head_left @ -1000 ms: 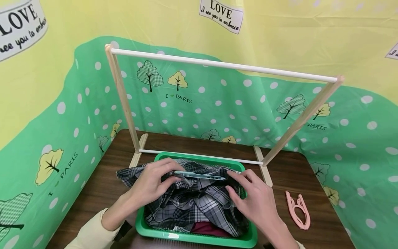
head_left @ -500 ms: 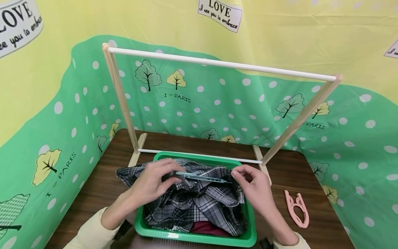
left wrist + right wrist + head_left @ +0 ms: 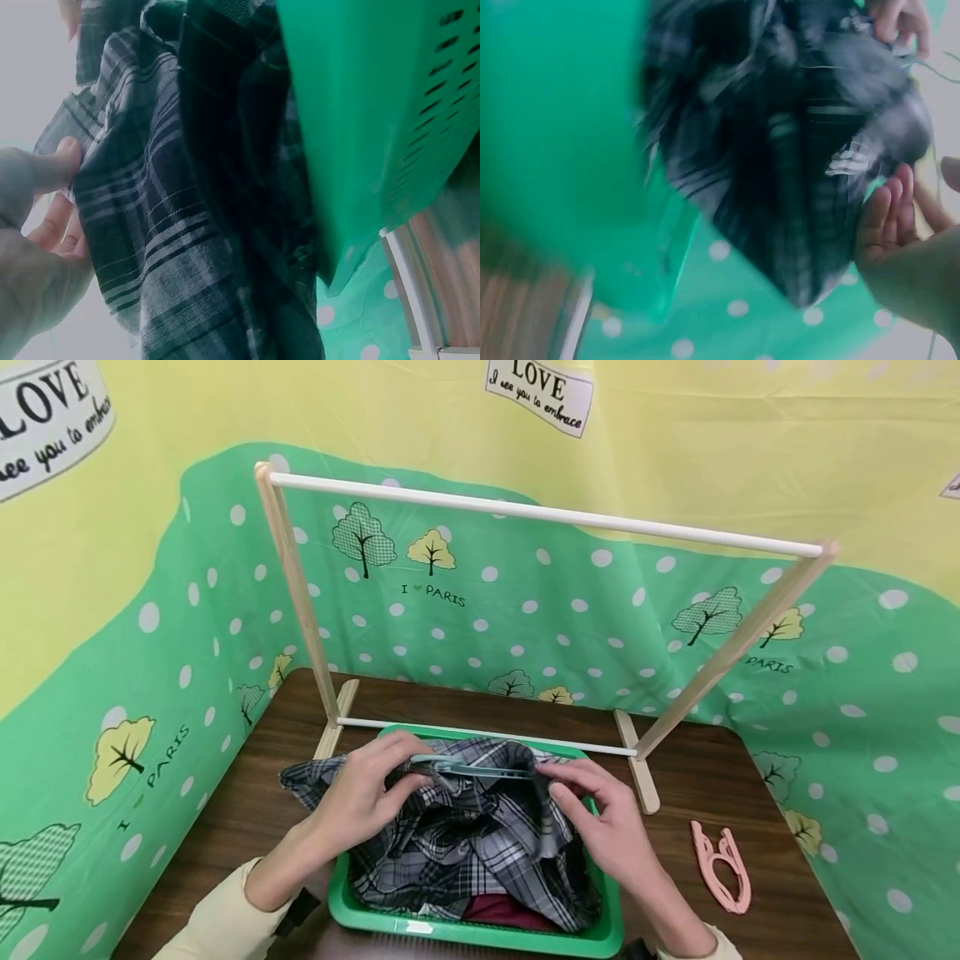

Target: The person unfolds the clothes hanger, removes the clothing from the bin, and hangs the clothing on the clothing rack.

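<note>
A dark plaid shirt (image 3: 517,852) lies bunched in a green basket (image 3: 525,942), its upper edge lifted around a light-blue clothes hanger (image 3: 487,772). My left hand (image 3: 371,781) pinches the shirt and the hanger's left end between thumb and fingers; in the left wrist view the thumb presses on the plaid cloth (image 3: 180,225). At the hanger's other end is my right hand (image 3: 611,818), fingertips right at the shirt's edge. The right wrist view has its fingers (image 3: 889,214) fairly straight against the cloth, thumb apart from them. Folds hide part of the hanger.
Behind the basket stands a wooden rack with a white top rail (image 3: 540,516). A pink folding hanger (image 3: 722,868) lies on the brown table (image 3: 255,793) to the right. Maroon cloth (image 3: 510,912) shows beneath the shirt. Printed fabric surrounds the table.
My right hand pinched the shirt's right edge half a second ago; now its fingers are at the hanger's tip and the cloth has swung left, blurred. My left hand keeps its hold, slightly raised.
</note>
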Available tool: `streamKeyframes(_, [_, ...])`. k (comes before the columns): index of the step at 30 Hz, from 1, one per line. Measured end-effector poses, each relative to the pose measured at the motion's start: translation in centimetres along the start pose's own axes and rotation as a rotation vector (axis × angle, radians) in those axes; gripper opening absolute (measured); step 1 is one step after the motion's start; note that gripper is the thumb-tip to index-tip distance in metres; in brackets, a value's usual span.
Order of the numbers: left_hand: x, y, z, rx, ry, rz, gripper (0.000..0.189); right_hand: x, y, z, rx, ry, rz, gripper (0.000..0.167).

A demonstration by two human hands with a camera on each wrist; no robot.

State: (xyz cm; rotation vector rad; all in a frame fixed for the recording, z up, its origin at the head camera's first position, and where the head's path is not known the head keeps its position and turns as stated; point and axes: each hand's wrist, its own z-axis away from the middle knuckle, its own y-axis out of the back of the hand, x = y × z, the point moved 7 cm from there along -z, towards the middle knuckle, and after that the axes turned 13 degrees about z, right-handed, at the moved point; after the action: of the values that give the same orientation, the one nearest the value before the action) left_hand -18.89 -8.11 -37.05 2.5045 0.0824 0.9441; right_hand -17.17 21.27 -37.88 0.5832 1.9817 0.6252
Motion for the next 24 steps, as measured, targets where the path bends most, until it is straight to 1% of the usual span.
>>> streamKeyframes(2, [-0.1, 0.1, 0.0, 0.015, 0.009, 0.008, 0.033, -0.4, -0.2, 0.2, -0.001, 0.14, 0.101, 0.041])
streamKeyframes(3, [-0.1, 0.2, 0.1, 0.02, 0.011, 0.011, 0.033, -0.5, -0.3, 0.3, 0.006, 0.196, 0.154, 0.045])
streamKeyframes(5, [-0.1, 0.1, 0.0, 0.016, 0.003, 0.02, 0.034, -0.7, -0.4, 0.5, 0.036, 0.272, 0.253, 0.052])
streamKeyframes(7, [-0.1, -0.1, 0.0, 0.004, -0.01, 0.031, 0.034, -0.7, -0.5, 0.6, 0.069, 0.316, 0.324, 0.055])
streamKeyframes(9, [-0.1, -0.3, 0.0, -0.005, -0.033, 0.038, 0.034, -0.7, -0.7, 0.6, 0.079, 0.339, 0.34, 0.056])
streamKeyframes(11, [-0.4, -0.6, 0.2, -0.005, -0.078, 0.044, 0.03, -0.7, -1.1, 0.6, 0.066, 0.356, 0.319, 0.058])
streamKeyframes(14, [-0.2, -0.6, 0.2, 0.001, -0.091, 0.04, 0.031, -0.8, -1.6, 0.4, 0.046, 0.381, 0.286, 0.057])
streamKeyframes(16, [-0.1, -0.5, 0.2, 0.005, -0.076, 0.043, 0.032, -0.8, -1.7, 0.4, 0.048, 0.394, 0.268, 0.053])
streamKeyframes(18, [0.4, -0.2, -0.1, 0.003, -0.022, 0.04, 0.037, -0.8, -1.7, 0.4, 0.062, 0.395, 0.257, 0.049])
streamKeyframes(20, [0.4, -0.1, -0.2, 0.004, 0.01, 0.048, 0.036, -0.8, -1.5, 0.5, 0.075, 0.382, 0.241, 0.047])
streamKeyframes(22, [0.3, 0.2, -0.1, 0.01, 0.025, 0.042, 0.037, -0.6, -1.2, 0.7, 0.094, 0.368, 0.228, 0.046])
streamKeyframes(24, [0.2, 0.5, 0.0, 0.013, 0.024, 0.036, 0.037, -0.4, -1.0, 0.8, 0.11, 0.346, 0.227, 0.045])
